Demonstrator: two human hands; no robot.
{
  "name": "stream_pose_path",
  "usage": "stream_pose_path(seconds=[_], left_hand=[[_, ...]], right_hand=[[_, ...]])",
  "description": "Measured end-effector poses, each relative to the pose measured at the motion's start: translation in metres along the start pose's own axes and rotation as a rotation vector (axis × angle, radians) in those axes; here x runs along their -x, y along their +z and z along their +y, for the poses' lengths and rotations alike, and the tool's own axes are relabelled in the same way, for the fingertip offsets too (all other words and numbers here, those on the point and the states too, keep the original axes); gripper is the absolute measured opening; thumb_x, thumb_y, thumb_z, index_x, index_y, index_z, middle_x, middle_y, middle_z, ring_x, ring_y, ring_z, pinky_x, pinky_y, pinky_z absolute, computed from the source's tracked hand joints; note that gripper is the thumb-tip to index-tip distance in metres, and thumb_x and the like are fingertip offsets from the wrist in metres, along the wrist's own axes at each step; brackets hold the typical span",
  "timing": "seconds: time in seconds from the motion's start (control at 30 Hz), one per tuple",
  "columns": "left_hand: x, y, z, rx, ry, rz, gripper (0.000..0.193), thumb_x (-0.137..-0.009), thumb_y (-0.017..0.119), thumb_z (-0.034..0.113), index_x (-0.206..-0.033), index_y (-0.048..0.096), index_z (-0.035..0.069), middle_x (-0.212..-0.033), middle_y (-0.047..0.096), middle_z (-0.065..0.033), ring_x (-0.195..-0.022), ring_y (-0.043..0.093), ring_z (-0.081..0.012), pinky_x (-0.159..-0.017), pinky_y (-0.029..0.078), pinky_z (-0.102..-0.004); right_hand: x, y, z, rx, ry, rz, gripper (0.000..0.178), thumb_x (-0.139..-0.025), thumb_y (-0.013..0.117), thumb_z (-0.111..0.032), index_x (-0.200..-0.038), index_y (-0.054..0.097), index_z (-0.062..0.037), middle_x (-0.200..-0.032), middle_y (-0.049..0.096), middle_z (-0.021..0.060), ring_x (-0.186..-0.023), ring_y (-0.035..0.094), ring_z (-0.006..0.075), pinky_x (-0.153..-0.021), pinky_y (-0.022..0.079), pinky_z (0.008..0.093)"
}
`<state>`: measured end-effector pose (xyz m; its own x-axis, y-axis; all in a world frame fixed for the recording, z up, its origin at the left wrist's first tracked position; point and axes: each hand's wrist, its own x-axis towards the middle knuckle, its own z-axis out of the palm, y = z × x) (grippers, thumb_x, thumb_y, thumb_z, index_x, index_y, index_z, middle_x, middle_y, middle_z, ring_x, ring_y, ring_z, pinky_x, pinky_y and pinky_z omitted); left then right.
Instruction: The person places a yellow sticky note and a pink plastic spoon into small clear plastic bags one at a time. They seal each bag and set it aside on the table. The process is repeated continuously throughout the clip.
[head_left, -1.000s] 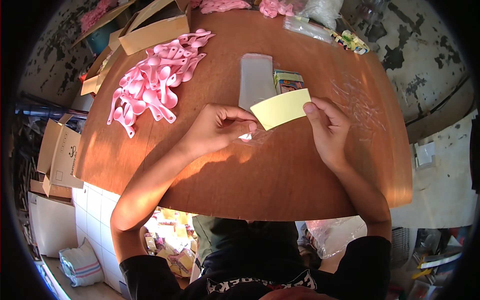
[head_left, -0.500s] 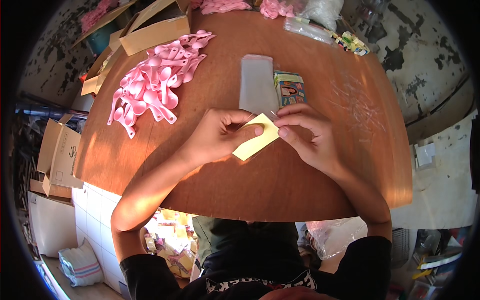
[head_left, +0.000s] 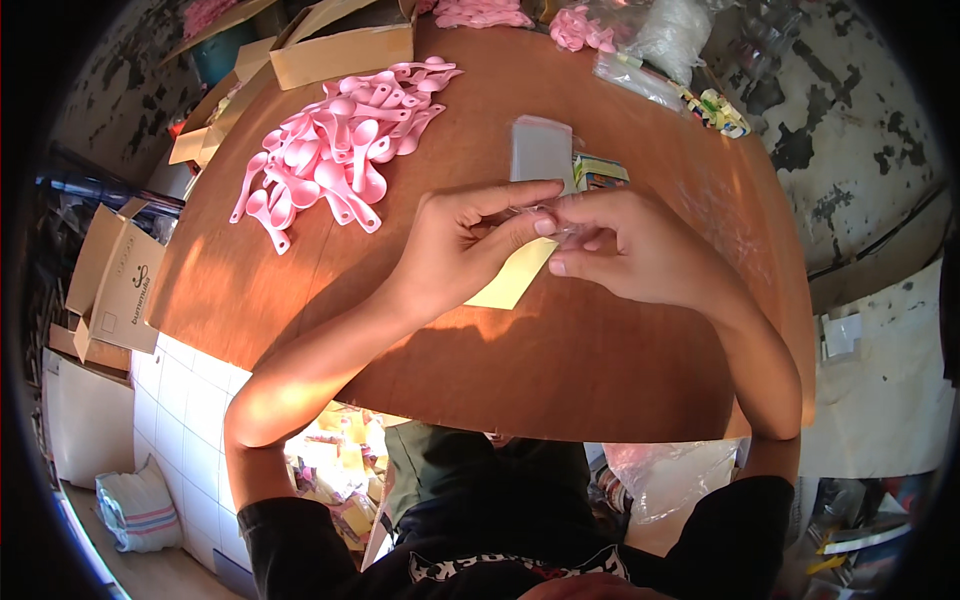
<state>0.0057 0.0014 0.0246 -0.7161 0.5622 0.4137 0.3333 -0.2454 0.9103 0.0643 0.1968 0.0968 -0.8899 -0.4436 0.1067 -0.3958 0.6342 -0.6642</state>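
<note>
Round table (head_left: 300, 290), one yellow card (head_left: 510, 280)

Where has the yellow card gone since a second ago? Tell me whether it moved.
Yes. The yellow card dropped from beside the colourful small box toward the person, now between both hands' fingers, lower than the clear sleeve stack.

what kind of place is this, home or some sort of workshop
Probably a small packing workshop, not a home. A heap of pink plastic spoons lies on the round brown table, cardboard boxes stand around it, and both hands hold a yellow card.
</note>
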Motion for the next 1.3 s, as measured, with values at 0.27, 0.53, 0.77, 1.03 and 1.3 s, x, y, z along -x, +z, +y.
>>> stream_pose_path(seconds=[0.27,0.53,0.77,1.03,1.3], left_hand=[[-0.001,-0.012,-0.02,0.264,-0.141,-0.109,0.038,-0.088,0.071,0.009,-0.121,0.057,0.0,-0.1,0.069,-0.0047,-0.087,0.065,-0.009,-0.076,0.054,-0.0257],[-0.003,-0.015,-0.048,0.476,-0.33,-0.535,0.046,-0.083,0.076,0.011,-0.123,0.055,0.003,-0.106,0.065,-0.0002,-0.097,0.06,-0.0062,-0.084,0.05,-0.0255],[0.002,-0.024,-0.033,0.689,-0.446,-0.827,0.061,-0.077,0.08,0.011,-0.128,0.05,-0.002,-0.104,0.064,-0.0117,-0.089,0.068,-0.0242,-0.079,0.059,-0.0396],[0.005,-0.018,-0.035,0.646,-0.401,-0.889,0.047,-0.08,0.079,0.017,-0.119,0.056,0.005,-0.099,0.065,-0.0026,-0.088,0.063,-0.0116,-0.076,0.053,-0.0267],[0.0,-0.017,-0.036,0.687,-0.509,-0.845,0.058,-0.074,0.078,0.004,-0.126,0.052,-0.002,-0.109,0.058,-0.0109,-0.094,0.064,-0.022,-0.082,0.06,-0.0463]], right_hand=[[-0.055,-0.017,0.01,-0.496,0.063,0.294,0.022,-0.09,0.063,-0.005,-0.111,0.065,0.0022,-0.084,0.068,0.0058,-0.073,0.062,0.0075,-0.064,0.049,0.0231],[-0.146,0.039,0.083,-0.037,-0.146,0.265,0.03,-0.087,0.067,-0.012,-0.116,0.064,-0.005,-0.094,0.068,0.0084,-0.077,0.065,0.015,-0.073,0.053,0.0286],[-0.193,0.081,0.042,0.434,-0.668,0.339,0.029,-0.081,0.069,-0.013,-0.11,0.069,-0.0116,-0.113,0.064,0.0034,-0.102,0.059,0.0237,-0.09,0.047,0.038],[-0.205,0.106,0.039,0.959,-0.78,0.223,0.024,-0.075,0.063,-0.013,-0.098,0.07,-0.0169,-0.105,0.062,0.0008,-0.112,0.053,0.0183,-0.102,0.037,0.0381],[-0.19,0.097,0.041,1.259,-0.921,0.569,0.016,-0.077,0.06,-0.02,-0.09,0.063,-0.0118,-0.096,0.06,0.0014,-0.104,0.055,0.0191,-0.1,0.038,0.0443]])
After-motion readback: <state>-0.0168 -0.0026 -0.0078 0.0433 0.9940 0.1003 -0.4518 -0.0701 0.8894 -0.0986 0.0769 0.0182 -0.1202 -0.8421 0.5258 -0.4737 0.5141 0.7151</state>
